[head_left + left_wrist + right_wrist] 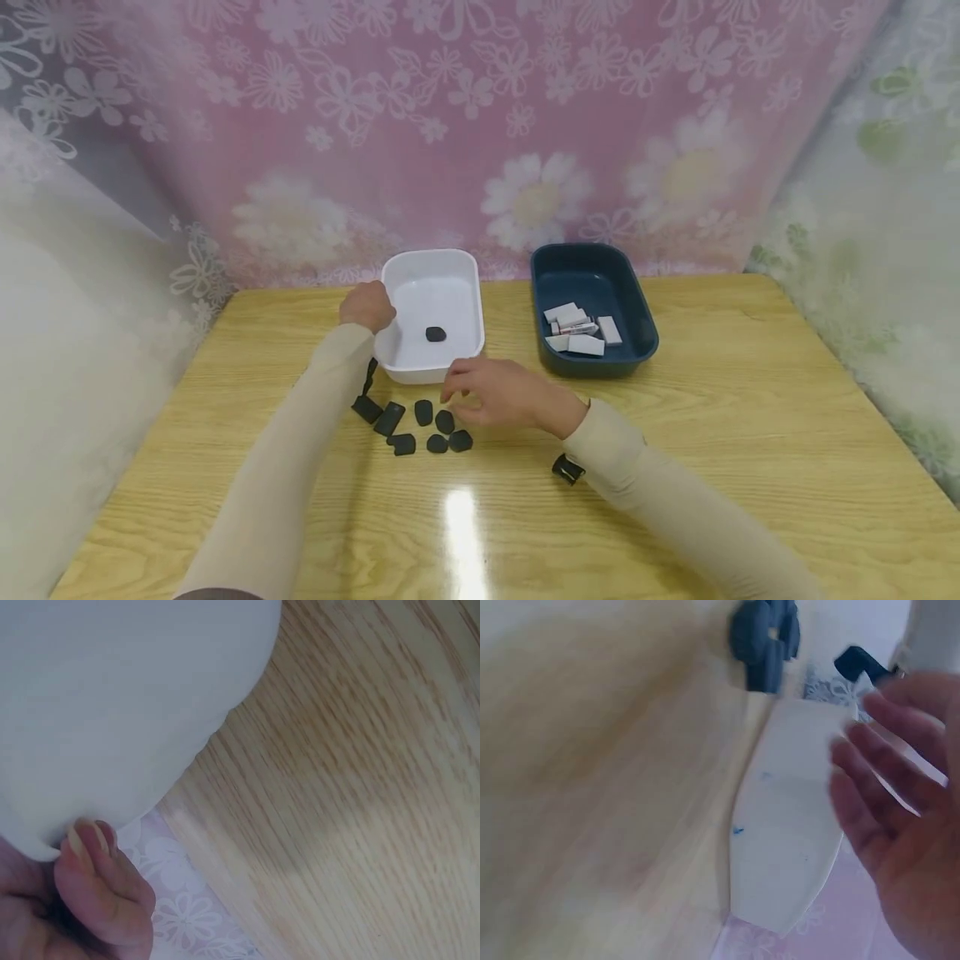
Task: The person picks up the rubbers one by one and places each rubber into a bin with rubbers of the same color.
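Note:
At the left side of a white plastic tub (438, 287), my left hand (367, 307) grips the rim. The left wrist view shows its fingers (105, 900) curled over that edge. A single dark rounded piece (436, 334) lies on the tub's floor. My right hand (498, 393) hovers by the tub's front right corner, fingers loosely bent and nothing visible between them. Beneath and left of it, several small black rounded pieces (423, 412) lie on the table, with several black rectangular pieces (389, 419) beside them. The left forearm may hide more.
A dark blue tub (594, 283) stands at the back right, holding several white boxes (586, 344) and a small tube (574, 329). A black strap-like item (567, 469) sits by the right cuff. A flowered pink curtain (420, 167) hangs behind the wooden table (750, 417).

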`<state>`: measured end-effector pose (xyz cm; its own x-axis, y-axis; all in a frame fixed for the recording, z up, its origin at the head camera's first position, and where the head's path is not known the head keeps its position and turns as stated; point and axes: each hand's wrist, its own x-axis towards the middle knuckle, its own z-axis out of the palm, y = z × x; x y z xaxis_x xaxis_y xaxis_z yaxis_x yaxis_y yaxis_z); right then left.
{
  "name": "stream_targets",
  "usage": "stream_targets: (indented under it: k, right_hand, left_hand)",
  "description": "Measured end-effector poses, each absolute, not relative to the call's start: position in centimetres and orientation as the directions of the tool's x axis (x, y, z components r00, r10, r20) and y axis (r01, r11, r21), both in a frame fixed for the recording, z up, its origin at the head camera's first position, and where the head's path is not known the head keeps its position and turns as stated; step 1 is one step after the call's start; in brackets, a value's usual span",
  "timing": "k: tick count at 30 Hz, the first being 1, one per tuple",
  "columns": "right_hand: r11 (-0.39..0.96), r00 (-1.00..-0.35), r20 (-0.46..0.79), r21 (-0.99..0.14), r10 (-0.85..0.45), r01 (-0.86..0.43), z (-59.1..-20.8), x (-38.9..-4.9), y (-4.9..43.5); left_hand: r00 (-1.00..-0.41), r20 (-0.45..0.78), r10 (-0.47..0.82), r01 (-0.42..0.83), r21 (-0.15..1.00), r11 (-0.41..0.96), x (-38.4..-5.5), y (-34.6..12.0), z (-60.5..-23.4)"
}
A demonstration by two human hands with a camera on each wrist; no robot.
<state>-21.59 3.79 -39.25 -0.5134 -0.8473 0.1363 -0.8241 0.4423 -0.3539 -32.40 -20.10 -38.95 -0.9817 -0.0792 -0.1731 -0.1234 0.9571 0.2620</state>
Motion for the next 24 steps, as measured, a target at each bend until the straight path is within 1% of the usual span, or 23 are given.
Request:
stream_targets:
  k: [3,6,8,10,13,16,19,24]
  right_hand:
    - [0.457,-0.5,0.016,-0.38,-0.866,-0.804,-39.6,-20.5,4.3]
    - [0.469,-0.502,-0.027,-0.407,-0.864,-0.784,-40.2,-19.7,4.4]
    - [0.475,-0.505,-0.042,-0.415,-0.862,-0.776,-40.6,-19.3,4.5]
    - [0.465,-0.492,-0.046,-0.415,-0.869,-0.782,-40.9,-19.0,4.4]
    - [0.454,-0.484,-0.03,-0.405,-0.874,-0.794,-41.3,-18.8,4.2]
    - [0.467,-0.504,-0.014,-0.402,-0.863,-0.788,-41.4,-18.6,3.9]
    - [0.487,-0.522,-0.023,-0.395,-0.853,-0.779,-41.4,-18.4,3.7]
    - [0.497,-0.525,-0.038,-0.39,-0.85,-0.775,-41.4,-18.1,3.7]
  left_hand:
    - [-0.981,-0.179,-0.078,-0.124,0.258,0.958,-32.2,-20.0,-38.7]
    - [-0.982,-0.177,-0.071,-0.116,0.259,0.959,-32.1,-20.0,-38.5]
    - [-0.982,-0.18,-0.064,-0.111,0.261,0.959,-32.0,-19.9,-38.5]
    - [-0.981,-0.185,-0.065,-0.113,0.262,0.958,-32.0,-20.0,-38.4]
    - [-0.98,-0.186,-0.074,-0.123,0.266,0.956,-31.9,-20.0,-38.3]
    - [-0.982,-0.177,-0.07,-0.117,0.271,0.956,-32.0,-20.0,-38.1]
    - [-0.983,-0.174,-0.063,-0.108,0.263,0.959,-32.0,-19.9,-38.1]
    - [-0.98,-0.188,-0.066,-0.115,0.266,0.957,-32.0,-19.8,-38.4]
